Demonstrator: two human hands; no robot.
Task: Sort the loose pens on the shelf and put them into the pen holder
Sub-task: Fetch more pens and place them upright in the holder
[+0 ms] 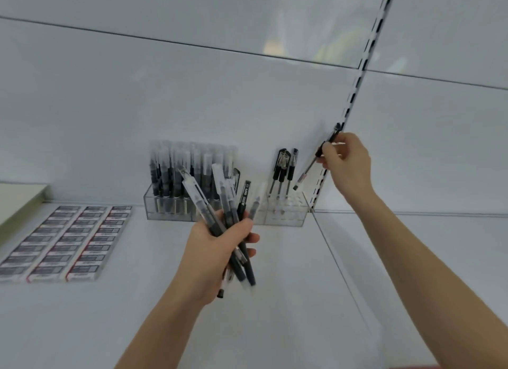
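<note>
Head view, remote log, entries as I read them.

Item 1: left hand [220, 247], one. The forearm rises from the lower middle. Fingers and thumb are wrapped round a bundle of black-barrelled, clear-capped pens [229, 212]. The pens fan upward and cross one another. I count at least five, and blur hides any others. The bundle hangs above the white shelf [275, 300], in front of the holder's middle.

Item 2: right hand [347, 165], one. The arm stretches up and forward from the lower right with the wrist bent. The fingertips pinch a single slim pen with a black grip and clear barrel [309, 170]. The pen is tilted. Its lower end points toward the holder's right end but is apart from it. Its upper end lies by the slotted metal upright [357, 93].

Item 3: clear acrylic pen holder [286, 217], one. It stands on the shelf against the white back panel. The left part holds a dense stand of upright clear-capped pens [192, 162], and I cannot tell how many. The right part holds three upright black-grip pens [283, 168], close together.

Item 4: boxed erasers [66, 242], in three columns. They lie flat on the shelf at the left, well apart from the holder. The rows are too blurred for me to count.
</note>
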